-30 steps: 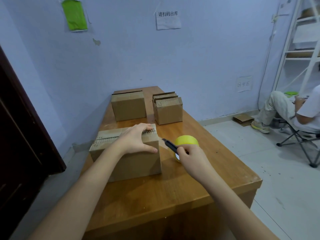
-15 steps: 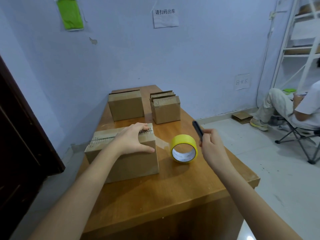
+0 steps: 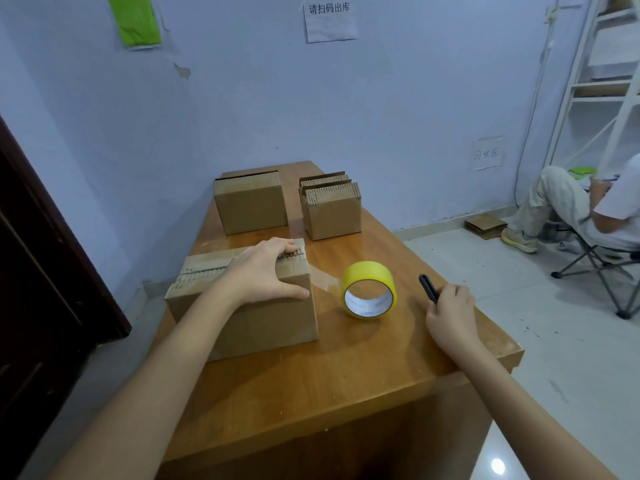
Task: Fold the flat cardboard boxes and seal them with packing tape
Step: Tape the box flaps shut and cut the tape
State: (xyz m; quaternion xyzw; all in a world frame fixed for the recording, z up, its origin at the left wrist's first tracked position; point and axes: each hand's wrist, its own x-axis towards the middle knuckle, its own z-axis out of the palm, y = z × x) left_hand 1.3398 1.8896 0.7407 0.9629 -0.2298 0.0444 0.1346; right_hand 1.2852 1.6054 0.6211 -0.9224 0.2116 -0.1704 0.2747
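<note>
- A pale blue wall carries a paper notice (image 3: 331, 20) and a green sheet (image 3: 135, 20); below it a wooden table (image 3: 346, 368) runs away from the camera.
- The nearest cardboard box (image 3: 242, 306) sits on the table's left side, its top seam showing corrugated flap edges.
- The left hand (image 3: 266, 271) rests on that box's right end, fingers curled over the top seam and thumb pressed flat against the front face.
- A strip of clear tape (image 3: 323, 280) stretches from the box's right side to the yellow tape roll (image 3: 369, 294), which stands on edge just beside the box.
- The right hand (image 3: 450, 311) is near the table's right edge, fingers curled round a black utility knife (image 3: 428, 287) that points up and away.
- Two more cardboard boxes (image 3: 251, 202) (image 3: 332, 209) stand side by side at the far end.
- A seated person (image 3: 585, 209) is on a folding chair at the right.
</note>
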